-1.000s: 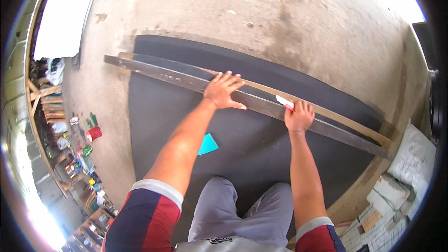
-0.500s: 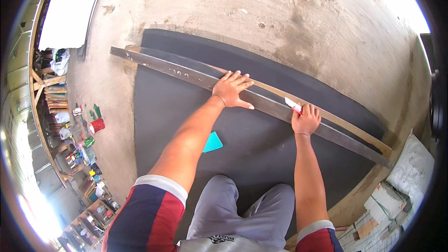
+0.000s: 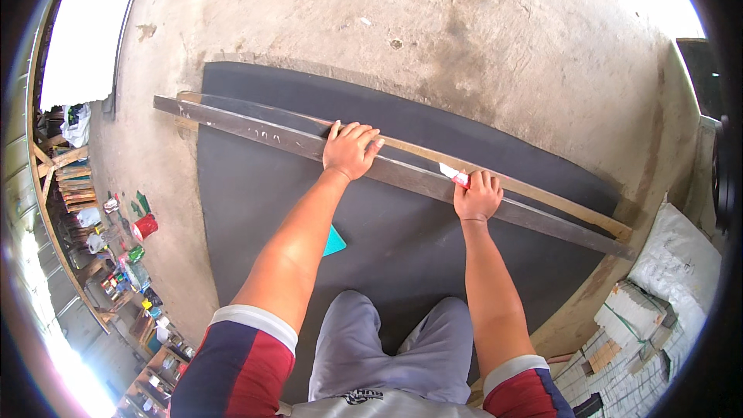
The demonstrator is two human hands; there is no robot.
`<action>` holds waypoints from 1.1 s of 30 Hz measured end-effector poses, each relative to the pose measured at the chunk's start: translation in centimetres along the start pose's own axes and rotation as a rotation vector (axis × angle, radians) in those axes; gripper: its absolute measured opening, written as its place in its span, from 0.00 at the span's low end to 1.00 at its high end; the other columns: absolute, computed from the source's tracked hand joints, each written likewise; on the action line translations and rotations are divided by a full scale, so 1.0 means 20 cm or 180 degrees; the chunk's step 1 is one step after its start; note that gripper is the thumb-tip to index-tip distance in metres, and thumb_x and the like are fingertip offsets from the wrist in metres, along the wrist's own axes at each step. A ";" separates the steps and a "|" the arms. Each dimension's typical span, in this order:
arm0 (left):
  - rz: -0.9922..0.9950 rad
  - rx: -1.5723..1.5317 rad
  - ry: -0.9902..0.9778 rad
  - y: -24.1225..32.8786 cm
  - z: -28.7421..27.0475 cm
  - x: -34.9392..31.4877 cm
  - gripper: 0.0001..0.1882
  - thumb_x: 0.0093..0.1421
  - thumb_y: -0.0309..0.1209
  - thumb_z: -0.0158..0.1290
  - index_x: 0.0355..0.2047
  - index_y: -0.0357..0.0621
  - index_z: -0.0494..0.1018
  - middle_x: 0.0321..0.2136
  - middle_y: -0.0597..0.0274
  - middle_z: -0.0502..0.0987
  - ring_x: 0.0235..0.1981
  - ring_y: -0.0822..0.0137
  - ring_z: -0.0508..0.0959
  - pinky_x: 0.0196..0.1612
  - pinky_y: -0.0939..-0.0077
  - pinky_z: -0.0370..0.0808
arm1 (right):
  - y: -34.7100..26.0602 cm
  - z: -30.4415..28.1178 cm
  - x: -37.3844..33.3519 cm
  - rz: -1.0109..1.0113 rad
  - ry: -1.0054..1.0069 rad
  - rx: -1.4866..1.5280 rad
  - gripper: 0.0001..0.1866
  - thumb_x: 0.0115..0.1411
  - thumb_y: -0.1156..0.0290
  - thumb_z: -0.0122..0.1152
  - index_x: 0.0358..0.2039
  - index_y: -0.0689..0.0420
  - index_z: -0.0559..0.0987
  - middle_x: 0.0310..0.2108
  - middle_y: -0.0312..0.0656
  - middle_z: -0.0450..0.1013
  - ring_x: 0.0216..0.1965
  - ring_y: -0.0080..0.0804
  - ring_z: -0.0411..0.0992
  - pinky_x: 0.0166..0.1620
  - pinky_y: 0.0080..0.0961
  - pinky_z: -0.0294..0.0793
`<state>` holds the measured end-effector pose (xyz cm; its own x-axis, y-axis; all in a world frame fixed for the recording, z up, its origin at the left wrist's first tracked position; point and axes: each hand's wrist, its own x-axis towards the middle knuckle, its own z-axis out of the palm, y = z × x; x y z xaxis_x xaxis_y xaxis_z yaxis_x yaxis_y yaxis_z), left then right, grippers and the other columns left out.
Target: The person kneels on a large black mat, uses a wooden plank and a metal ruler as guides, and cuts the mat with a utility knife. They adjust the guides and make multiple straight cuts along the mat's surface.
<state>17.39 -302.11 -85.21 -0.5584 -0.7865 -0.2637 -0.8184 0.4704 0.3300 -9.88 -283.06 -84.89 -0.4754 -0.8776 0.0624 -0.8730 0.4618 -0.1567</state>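
A long grey straight bar (image 3: 418, 179) lies slantwise across a large black sheet (image 3: 255, 186) on the floor. My left hand (image 3: 348, 152) is closed over the bar left of its middle, its fingers curled over the far edge. My right hand (image 3: 477, 196) rests on the bar further right, wrapped round a red and white utility knife (image 3: 454, 174) whose tip points up and left. Just beyond the bar runs a thin wooden strip (image 3: 542, 192), nearly parallel to it. Below my left hand, partly hidden by my forearm, lies a small teal piece (image 3: 334, 242).
Stained concrete floor (image 3: 294, 15) surrounds the sheet. Cluttered wooden shelving (image 3: 73, 159) stands on the left, near a red can (image 3: 144, 227). At the right are a white plastic-wrapped bundle (image 3: 681, 255) and stacked white blocks (image 3: 635, 371). My knees are at the sheet's near side.
The view has shifted, moving the scene left and slightly down at the left. My left hand's spread fingers have drawn together over the bar. My right hand still holds the knife.
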 end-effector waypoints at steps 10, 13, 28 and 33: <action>0.0141 -0.0046 0.0145 -0.01 0.00 0.02 0.18 0.74 0.45 0.47 0.52 0.59 0.84 0.53 0.72 0.84 0.60 0.61 0.77 0.71 0.47 0.61 | -0.25 -0.01 0.14 0.0040 -0.0436 0.0848 0.17 0.52 0.71 0.75 0.41 0.53 0.78 0.39 0.41 0.76 0.46 0.47 0.76 0.44 0.45 0.75; 0.0152 -0.0035 0.0175 -0.03 0.00 0.00 0.18 0.73 0.45 0.48 0.52 0.59 0.84 0.54 0.73 0.83 0.61 0.62 0.76 0.71 0.44 0.62 | -0.39 -0.03 0.23 0.0107 -0.1001 0.1683 0.09 0.63 0.72 0.70 0.42 0.58 0.78 0.38 0.45 0.77 0.38 0.44 0.78 0.39 0.41 0.77; 0.0042 -0.0214 0.0233 -0.02 -0.02 0.02 0.17 0.74 0.46 0.47 0.48 0.55 0.83 0.52 0.71 0.84 0.60 0.62 0.77 0.70 0.47 0.63 | -0.43 -0.13 0.32 0.2125 -0.3849 0.6015 0.36 0.73 0.75 0.58 0.78 0.57 0.56 0.64 0.49 0.74 0.58 0.40 0.78 0.57 0.38 0.81; 0.0040 -0.0156 0.0197 -0.01 -0.03 0.03 0.18 0.74 0.47 0.48 0.48 0.54 0.83 0.51 0.71 0.84 0.59 0.61 0.77 0.70 0.46 0.62 | -0.43 -0.17 0.31 0.2190 -0.3849 0.6212 0.36 0.73 0.75 0.58 0.78 0.59 0.56 0.63 0.52 0.74 0.55 0.37 0.81 0.54 0.32 0.83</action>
<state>17.34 -302.87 -84.94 -0.5580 -0.8046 -0.2031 -0.8029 0.4615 0.3773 -5.77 -292.00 -79.77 0.3362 -0.7003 -0.6297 0.7203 0.6220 -0.3071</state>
